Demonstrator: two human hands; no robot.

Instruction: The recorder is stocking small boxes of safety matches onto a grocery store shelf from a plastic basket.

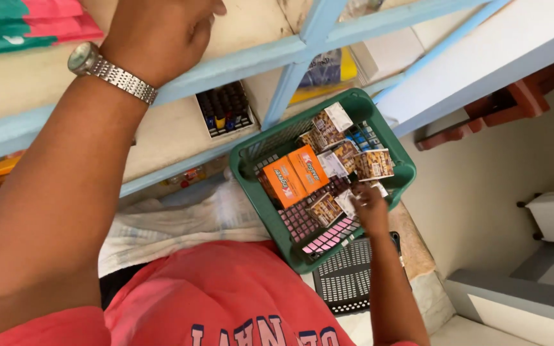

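Note:
My left hand (161, 32), with a metal wristwatch (107, 69) on its wrist, is raised to a cream shelf board at the top. Its fingers curl away from me, so what they hold is hidden. My right hand (371, 206) reaches down into a green plastic basket (246, 160). Its fingertips are pinched on a small brown-and-white packet (349, 200). The basket also holds two orange boxes (296, 173), several more small brown packets (373, 163) and pink blister strips (328, 238).
A light-blue shelf frame (302, 38) runs across the top. On the shelves are pink and green packs (27, 22), a tray of small dark bottles (224, 109) and a yellow pack (328, 70). A black mesh basket (347, 277) lies under the green one, beside a white woven sack (181, 221).

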